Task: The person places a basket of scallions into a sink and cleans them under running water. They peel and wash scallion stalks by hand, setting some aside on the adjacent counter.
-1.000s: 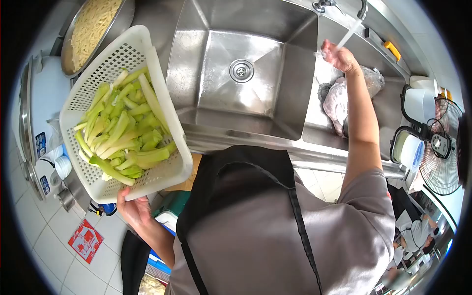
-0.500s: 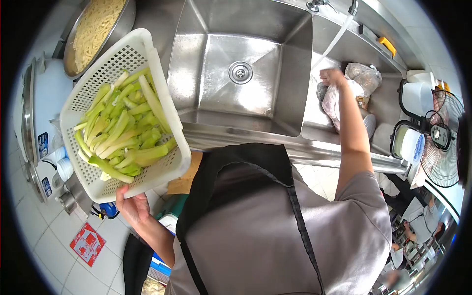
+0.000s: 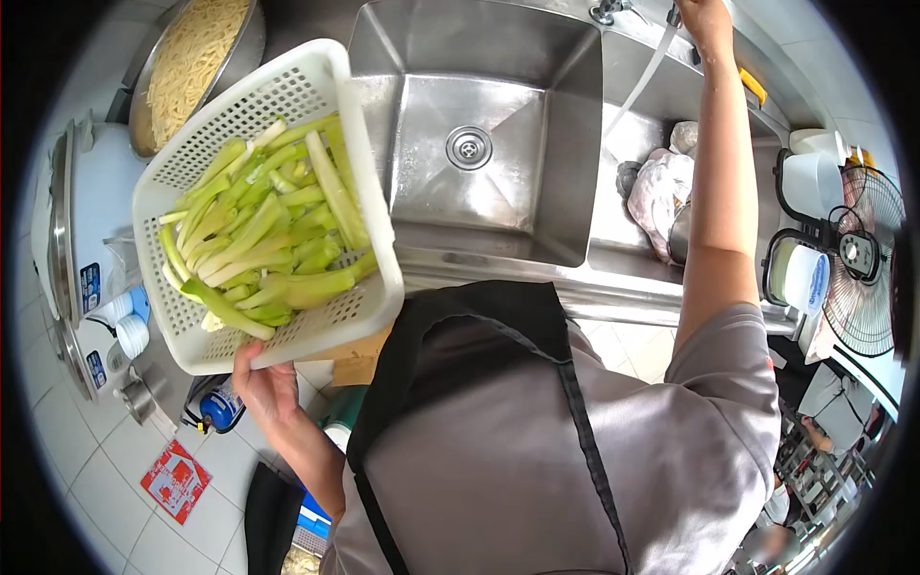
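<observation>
My left hand [image 3: 268, 388] grips the near rim of a white perforated basket [image 3: 383, 287], which holds many pale green vegetable pieces [image 3: 259, 235]. The basket is tilted beside the left edge of the big steel sink [image 3: 470, 211]. At the top right, my right hand [image 3: 704, 24] is raised at the faucet spout [image 3: 675, 17]; its fingers are cut off by the frame's edge. Water [image 3: 642, 81] runs from the spout into the smaller right basin. In that basin lie plastic-wrapped bags [image 3: 659, 196], partly hidden by my right forearm.
A metal bowl of noodle-like strips [image 3: 196, 67] stands at the upper left. On the right are white containers [image 3: 810, 182] and a fan [image 3: 867, 259]. A yellow-handled tool [image 3: 752, 86] lies behind the right basin. Another person [image 3: 834, 412] is at the lower right.
My right hand has moved from the running water and the bags up to the faucet spout. The basket, held by my left hand, has shifted right and slightly up.
</observation>
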